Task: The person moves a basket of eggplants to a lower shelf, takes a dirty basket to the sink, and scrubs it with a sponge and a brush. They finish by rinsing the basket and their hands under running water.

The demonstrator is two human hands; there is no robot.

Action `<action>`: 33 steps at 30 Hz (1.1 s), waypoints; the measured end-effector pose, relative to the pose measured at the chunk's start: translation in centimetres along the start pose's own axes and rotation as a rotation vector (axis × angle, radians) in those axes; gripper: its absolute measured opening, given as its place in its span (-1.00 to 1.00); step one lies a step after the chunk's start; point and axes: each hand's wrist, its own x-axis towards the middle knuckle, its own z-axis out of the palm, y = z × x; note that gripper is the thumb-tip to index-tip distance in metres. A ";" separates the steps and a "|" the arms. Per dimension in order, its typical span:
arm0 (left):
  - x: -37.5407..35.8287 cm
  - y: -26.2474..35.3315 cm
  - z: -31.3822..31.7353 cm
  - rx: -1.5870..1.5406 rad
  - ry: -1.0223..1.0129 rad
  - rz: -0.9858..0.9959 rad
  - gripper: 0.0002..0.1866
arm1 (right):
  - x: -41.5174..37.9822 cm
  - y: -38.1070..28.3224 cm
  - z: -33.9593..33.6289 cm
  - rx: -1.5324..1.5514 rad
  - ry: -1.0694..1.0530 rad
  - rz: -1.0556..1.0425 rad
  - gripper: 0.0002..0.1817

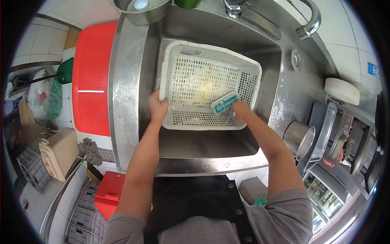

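Observation:
A white perforated plastic basket (195, 77) sits in a stainless steel sink (195, 147), with brownish-yellow residue on its floor. My left hand (158, 106) is closed on the basket's left rim near the lower corner. Inside the basket, toward the lower right, my right hand (240, 110) is wrapped round a white and teal scrub brush (224, 102). The brush lies at a slant over the slotted floor. Part of its near end is hidden by my fingers.
A chrome faucet (310, 29) curves over the back right. At the back left stands a metal pot (148, 14). A red lid (93, 79) lies left of the sink. On the right are a steel pot (300, 140) and a round white block (342, 91).

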 end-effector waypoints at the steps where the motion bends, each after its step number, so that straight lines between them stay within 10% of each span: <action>1: 0.2 -0.3 0.0 -0.003 0.003 -0.001 -0.59 | 0.5 1.0 -1.8 -0.060 0.137 0.128 -0.79; 5: 0.4 -1.3 0.1 -0.046 0.016 0.001 -0.60 | 2.5 4.2 -3.1 -0.212 0.818 0.359 -0.82; 12: 0.3 -0.6 0.1 -0.071 0.013 -0.018 -0.59 | -0.7 -2.2 1.4 -0.078 0.165 0.235 -0.81; 19: 0.2 -0.9 0.5 -0.119 0.057 -0.051 -0.60 | -2.4 1.8 -3.9 -0.218 0.787 0.369 -0.79; 26: 0.6 -1.7 0.5 -0.084 0.087 -0.026 -0.62 | -7.9 -2.2 0.8 -0.042 0.535 0.386 -0.72; 33: 0.9 -1.5 0.2 -0.013 0.034 0.027 -0.61 | 1.4 5.3 -7.6 -0.283 0.984 0.506 -0.70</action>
